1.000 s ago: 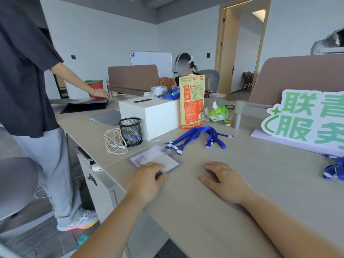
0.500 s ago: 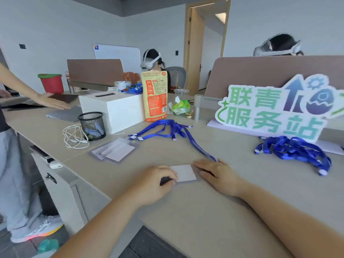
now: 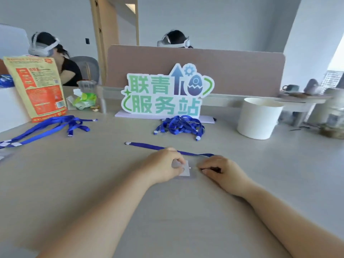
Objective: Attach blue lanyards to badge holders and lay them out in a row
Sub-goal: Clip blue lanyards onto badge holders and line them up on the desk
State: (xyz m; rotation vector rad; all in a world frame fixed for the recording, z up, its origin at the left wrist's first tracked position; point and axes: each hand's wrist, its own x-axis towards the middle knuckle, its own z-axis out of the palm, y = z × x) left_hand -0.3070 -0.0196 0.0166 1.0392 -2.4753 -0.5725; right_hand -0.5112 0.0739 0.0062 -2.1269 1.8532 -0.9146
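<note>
L hand [image 3: 163, 167] pinches the badge holder [image 3: 186, 171], flat on the desk [image 3: 74, 174]. R hand [image 3: 224, 171] is curled at its right edge, grip unclear. One blue lanyard [image 3: 149, 146] lies just behind both, w/ a lanyard pile [image 3: 178, 126] by the sign [image 3: 163, 94].

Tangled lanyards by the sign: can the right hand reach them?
Probably yes. Only bare table and one straight lanyard lie between the right hand and the tangled lanyards. It would first have to drop that lanyard's end, which it seems to pinch by the badge holder.
</note>
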